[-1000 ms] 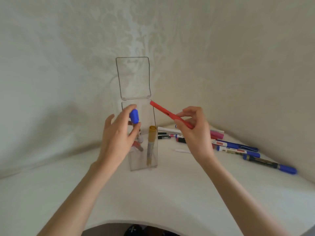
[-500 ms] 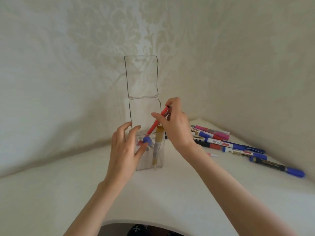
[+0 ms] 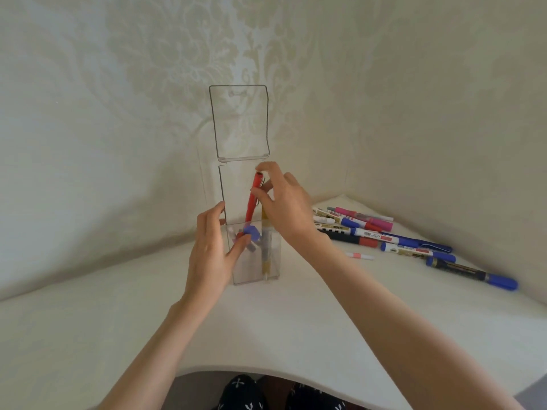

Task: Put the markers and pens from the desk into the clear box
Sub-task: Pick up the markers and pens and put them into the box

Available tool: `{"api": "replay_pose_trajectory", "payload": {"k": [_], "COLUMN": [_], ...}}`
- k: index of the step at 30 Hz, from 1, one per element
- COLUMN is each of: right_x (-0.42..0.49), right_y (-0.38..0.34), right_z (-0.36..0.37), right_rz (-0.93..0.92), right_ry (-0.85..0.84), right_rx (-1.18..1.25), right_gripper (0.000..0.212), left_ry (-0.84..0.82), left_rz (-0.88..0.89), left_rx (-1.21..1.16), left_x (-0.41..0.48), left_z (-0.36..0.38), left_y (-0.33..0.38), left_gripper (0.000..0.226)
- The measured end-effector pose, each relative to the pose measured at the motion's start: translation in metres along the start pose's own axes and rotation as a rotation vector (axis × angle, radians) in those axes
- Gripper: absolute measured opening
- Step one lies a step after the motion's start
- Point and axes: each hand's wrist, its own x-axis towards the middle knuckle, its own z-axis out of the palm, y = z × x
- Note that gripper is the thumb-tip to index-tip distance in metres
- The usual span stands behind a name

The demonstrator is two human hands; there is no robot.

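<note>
A tall clear box [image 3: 273,261] stands upright in the middle of the white desk [image 3: 266,327], its hinged lid [image 3: 239,122] flipped up above it. Inside stand a gold marker [image 3: 266,250] and a blue-capped marker [image 3: 252,232], with others beside them. My right hand [image 3: 284,205] grips the top of a red pen [image 3: 253,199], which points steeply down into the box mouth. My left hand [image 3: 211,247] holds the box's left side, thumb on its front wall. Several markers and pens [image 3: 384,235] lie to the right.
Patterned walls meet in a corner just behind the box. A small pink-and-white cap or stub [image 3: 359,256] lies apart from the pile. The desk's curved front edge [image 3: 266,369] is near my body, with my knees below it.
The blue-capped marker left my left hand and dropped into the box. That hand came down onto the box's side. My right hand swung the red pen from slanted to nearly upright, lowering its tip inside.
</note>
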Motion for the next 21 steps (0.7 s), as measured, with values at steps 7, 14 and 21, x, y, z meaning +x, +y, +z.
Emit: {"api": "replay_pose_trajectory", "payload": {"k": [7, 14, 21], "right_x": [-0.019, -0.084, -0.120], "right_y": [0.018, 0.090, 0.187], "right_z": [-0.002, -0.054, -0.115], "right_rz": [-0.128, 0.001, 0.500], "right_ry": [-0.100, -0.029, 0.022], "right_rx": [-0.038, 0.000, -0.318], "right_gripper": [0.033, 0.024, 0.029], "left_ry": [0.026, 0.037, -0.491], "left_rz": [-0.026, 0.392, 0.195], "left_rx": [-0.027, 0.014, -0.143], "left_x": [-0.004, -0.018, 0.003], "left_z": [0.006, 0.037, 0.141], "left_y": [-0.002, 0.046, 0.075], "left_gripper": [0.063, 0.032, 0.028]}}
